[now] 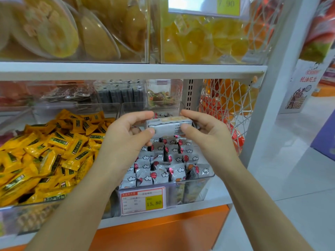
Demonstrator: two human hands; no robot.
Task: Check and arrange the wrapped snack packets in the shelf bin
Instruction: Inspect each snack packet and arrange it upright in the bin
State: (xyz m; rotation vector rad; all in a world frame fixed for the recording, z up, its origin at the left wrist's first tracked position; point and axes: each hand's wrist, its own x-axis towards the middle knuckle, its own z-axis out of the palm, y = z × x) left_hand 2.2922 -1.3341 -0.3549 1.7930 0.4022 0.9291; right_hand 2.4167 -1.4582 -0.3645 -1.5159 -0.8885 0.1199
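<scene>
Head view: left hand (pixel 126 135) and right hand (pixel 205 132) pinch packet (pixel 168 126) ends above bin (pixel 197 179).

Your two white shelves, with bins sitting on both.
The lower shelf (pixel 203 207) in front of you carries two clear bins side by side. The left bin (pixel 36 214) is heaped with yellow packets (pixel 45 156). The right bin (pixel 195 191) has white cloud-print packets (pixel 159 171) in rows and a price tag (pixel 143 200) on its front. The upper shelf (pixel 126 70) carries clear tubs (pixel 208 42) of yellow dried fruit.
</scene>
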